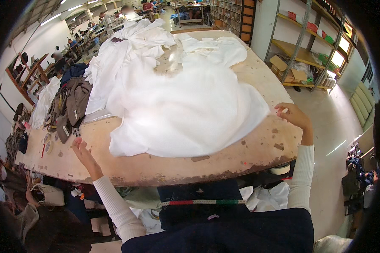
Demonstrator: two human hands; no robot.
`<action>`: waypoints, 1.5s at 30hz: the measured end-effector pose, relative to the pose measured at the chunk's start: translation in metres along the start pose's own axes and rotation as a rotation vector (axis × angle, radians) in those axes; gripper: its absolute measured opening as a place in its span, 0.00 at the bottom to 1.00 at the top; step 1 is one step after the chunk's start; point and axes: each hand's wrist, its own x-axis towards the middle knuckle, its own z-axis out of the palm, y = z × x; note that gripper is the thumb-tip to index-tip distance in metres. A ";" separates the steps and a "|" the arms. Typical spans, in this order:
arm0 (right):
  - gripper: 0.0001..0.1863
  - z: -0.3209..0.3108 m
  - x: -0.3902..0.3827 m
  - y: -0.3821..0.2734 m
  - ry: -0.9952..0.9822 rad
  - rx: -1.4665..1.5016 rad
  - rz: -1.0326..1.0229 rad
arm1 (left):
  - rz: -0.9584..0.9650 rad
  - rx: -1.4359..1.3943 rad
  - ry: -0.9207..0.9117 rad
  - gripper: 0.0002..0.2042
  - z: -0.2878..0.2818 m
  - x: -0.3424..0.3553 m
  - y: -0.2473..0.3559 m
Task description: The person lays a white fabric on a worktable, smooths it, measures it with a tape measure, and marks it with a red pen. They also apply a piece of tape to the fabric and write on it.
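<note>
White, smooth fabric sheet (185,114), blurred, billows over a worn, stained wooden table (261,147) between left hand (87,158), fingers released and loosely curled, and right hand (296,116), pinching a small whitish piece (285,110); crumpled grey-brown garments (77,97) at left, rumpled white cloth heap (133,44) behind.

Garment workshop: worktable (257,145), heaped white cloth (124,52), metal shelving (297,52).

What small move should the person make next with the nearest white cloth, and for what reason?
Probably lay the left hand on the near left corner of the white cloth and smooth it flat. The cloth looks blurred and uneven, so perhaps not settled; the left hand looks empty and apart from it, while the right hand seems to pinch a small pale piece.
</note>
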 end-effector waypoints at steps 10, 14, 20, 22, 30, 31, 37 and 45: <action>0.24 0.103 0.063 -0.115 -0.078 0.177 -0.250 | 0.490 0.592 -0.858 0.24 0.134 -0.038 -0.019; 0.12 0.137 0.156 -0.073 0.245 -0.084 -0.570 | 0.499 0.424 -0.721 0.10 0.179 -0.038 0.017; 0.08 0.028 0.131 -0.069 1.111 0.497 -0.424 | 0.283 -0.016 -0.571 0.07 0.068 -0.108 0.125; 0.08 0.003 0.135 -0.017 1.119 0.322 -0.399 | 0.516 0.158 -1.441 0.11 0.015 -0.131 0.152; 0.10 0.011 0.050 -0.050 0.761 0.235 -0.316 | 0.408 0.201 -0.975 0.14 0.025 -0.133 0.139; 0.13 0.025 0.038 -0.067 0.566 0.204 -0.251 | 0.410 0.211 -1.021 0.16 0.033 -0.139 0.139; 0.25 0.126 0.021 -0.044 -0.108 -0.322 -0.662 | 0.902 0.433 -1.299 0.21 0.097 -0.215 0.072; 0.09 0.160 -0.041 -0.107 0.061 0.294 -0.363 | 0.172 0.172 -1.137 0.05 0.115 -0.214 0.031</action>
